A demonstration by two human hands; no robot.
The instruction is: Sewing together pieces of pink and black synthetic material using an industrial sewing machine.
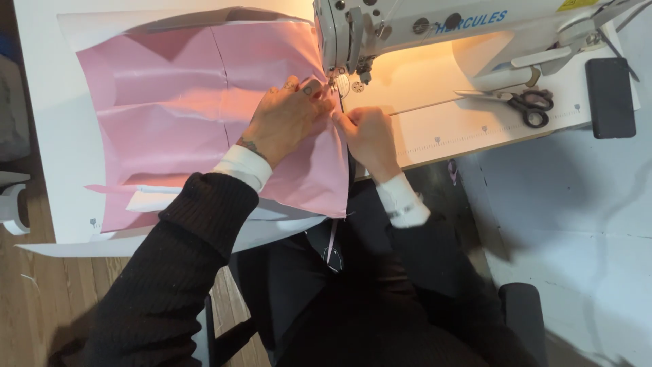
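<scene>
Pink fabric (176, 115) lies spread over the white sewing table (54, 170), most of it to the left of the sewing machine (407, 34), with its right edge running near-to-far straight up under the needle area (334, 83). That edge is its working line, and both hands sit right at the far end of it. The left hand (285, 119) rests flat on top of the cloth, fingers close together and pressing down just left of the needle. The right hand (367, 132) is on the other side of the edge, fingertips pinching the fabric's border, touching the left hand's fingertips. Both are about equally near the needle; the left covers more cloth. Well apart to the right lie black-handled scissors (526, 103) and a dark phone (610, 96), neither in the way. The machine head overhangs the hands closely, so what the fingertips do beneath it is partly hidden.
</scene>
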